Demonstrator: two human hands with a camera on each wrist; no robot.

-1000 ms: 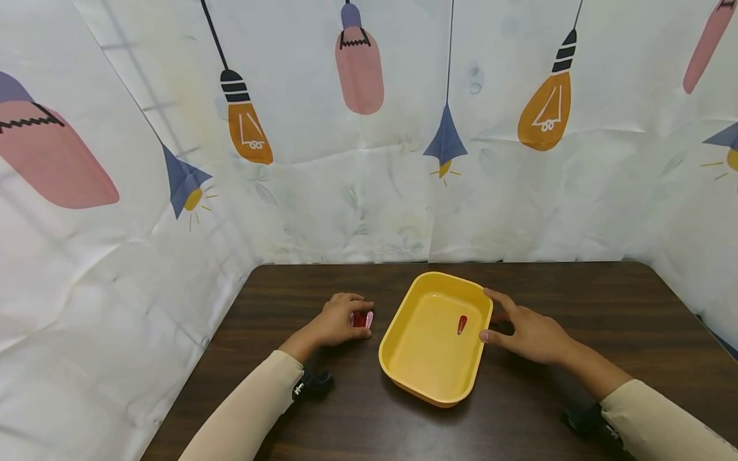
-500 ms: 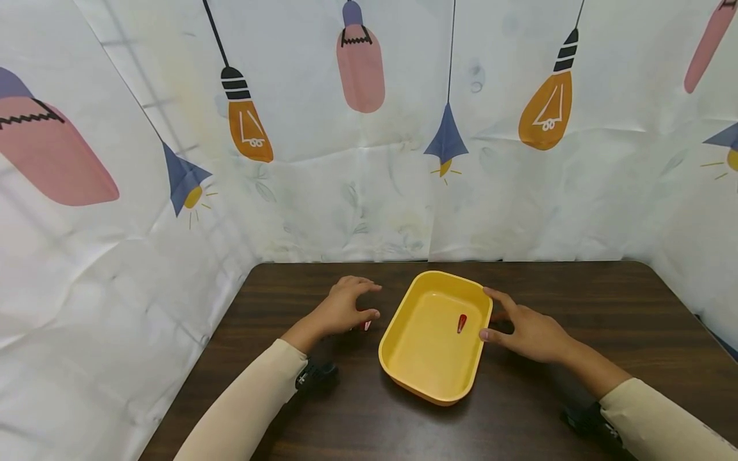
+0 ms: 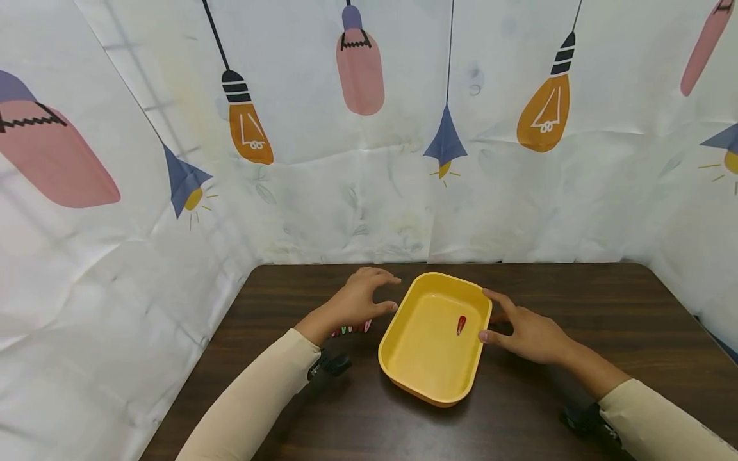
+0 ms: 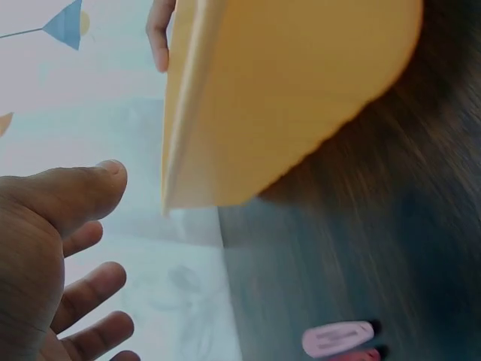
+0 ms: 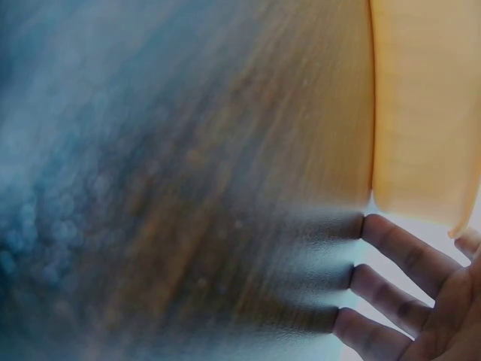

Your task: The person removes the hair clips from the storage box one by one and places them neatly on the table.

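Note:
A yellow plastic tray [image 3: 429, 346] stands on the table with one red hair clip [image 3: 461, 325] lying inside. My left hand [image 3: 360, 299] hovers beside the tray's left rim, thumb and fingers spread, holding nothing. Below it, a row of several hair clips [image 3: 352, 328] lies on the table, partly hidden by the hand. In the left wrist view a pink hair clip [image 4: 338, 338] and part of a red one [image 4: 361, 355] show. My right hand [image 3: 527, 331] rests at the tray's right side, thumb and index finger touching the rim, other fingertips on the table.
The dark wood table [image 3: 605, 320] extends to the right of the tray and in front of it. A white patterned cloth [image 3: 369, 192] hangs behind the table and along its left side.
My left hand has lifted off the hair clips and moved right and away from me, toward the tray, uncovering part of the row. My right hand and the tray have stayed put.

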